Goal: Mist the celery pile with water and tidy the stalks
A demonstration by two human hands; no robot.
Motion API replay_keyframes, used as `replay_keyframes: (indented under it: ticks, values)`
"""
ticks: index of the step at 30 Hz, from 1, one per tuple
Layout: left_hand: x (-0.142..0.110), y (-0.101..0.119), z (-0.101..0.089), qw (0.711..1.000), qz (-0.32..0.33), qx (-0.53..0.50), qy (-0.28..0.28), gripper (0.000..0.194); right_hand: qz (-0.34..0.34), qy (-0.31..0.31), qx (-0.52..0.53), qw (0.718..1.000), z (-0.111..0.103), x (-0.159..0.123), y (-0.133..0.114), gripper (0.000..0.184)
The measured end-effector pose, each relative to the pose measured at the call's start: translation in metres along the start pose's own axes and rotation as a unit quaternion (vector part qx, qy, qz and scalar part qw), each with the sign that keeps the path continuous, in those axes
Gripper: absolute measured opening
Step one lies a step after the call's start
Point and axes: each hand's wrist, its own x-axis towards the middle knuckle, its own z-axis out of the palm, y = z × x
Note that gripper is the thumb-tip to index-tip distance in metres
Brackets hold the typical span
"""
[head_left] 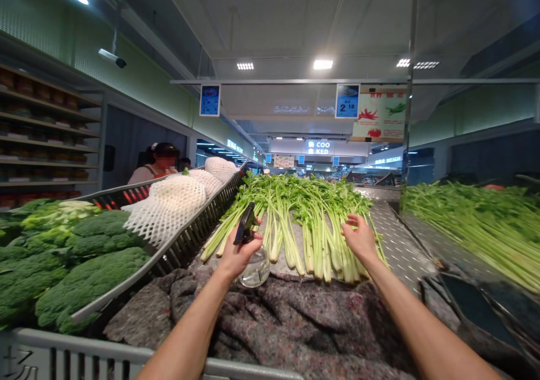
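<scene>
My left hand (239,253) is closed around the neck of a spray bottle (255,270) with a black trigger head and a clear body. The bottle is held above the near end of the celery. Many stalks of celery (310,239) lie side by side on a metal shelf, leaves away from me and pale cut ends toward me. My right hand (358,236) is over the right side of the celery, fingers bent and apart, with nothing seen in it. Whether its fingertips touch the stalks I cannot tell.
A grey-brown felt blanket (295,324) lies bunched in front of the celery. To the left, broccoli (93,273) and cauliflower in white foam nets (172,200) sit beside a black crate wall (181,239). A mirror (468,228) stands at right. Another person (156,163) is beyond the crates.
</scene>
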Motion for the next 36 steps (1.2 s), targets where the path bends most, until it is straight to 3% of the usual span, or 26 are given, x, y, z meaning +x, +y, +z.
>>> replay_keyframes:
  ticks: [4, 13, 21, 31, 36]
  values:
    - [0.000, 0.000, 0.000, 1.000, -0.017, 0.001, 0.002, 0.028, 0.013, -0.002, 0.002, 1.000, 0.001, -0.001, 0.006, 0.040]
    - [0.002, -0.001, -0.001, 0.997, 0.005, 0.023, 0.069, 0.028, -0.006, -0.046, -0.063, 0.997, 0.011, -0.010, 0.003, 0.038]
    - [0.001, -0.004, 0.001, 0.999, -0.005, 0.042, 0.012, 0.026, -0.010, -0.057, -0.080, 0.995, 0.012, -0.015, 0.000, 0.037]
    - [0.002, -0.009, 0.003, 0.999, 0.001, 0.037, 0.000, 0.035, -0.015, -0.066, -0.103, 0.992, 0.014, -0.020, -0.005, 0.037]
    - [0.001, -0.004, 0.004, 0.999, 0.005, 0.042, 0.018, 0.027, -0.014, -0.071, -0.105, 0.992, 0.016, -0.019, -0.002, 0.036]
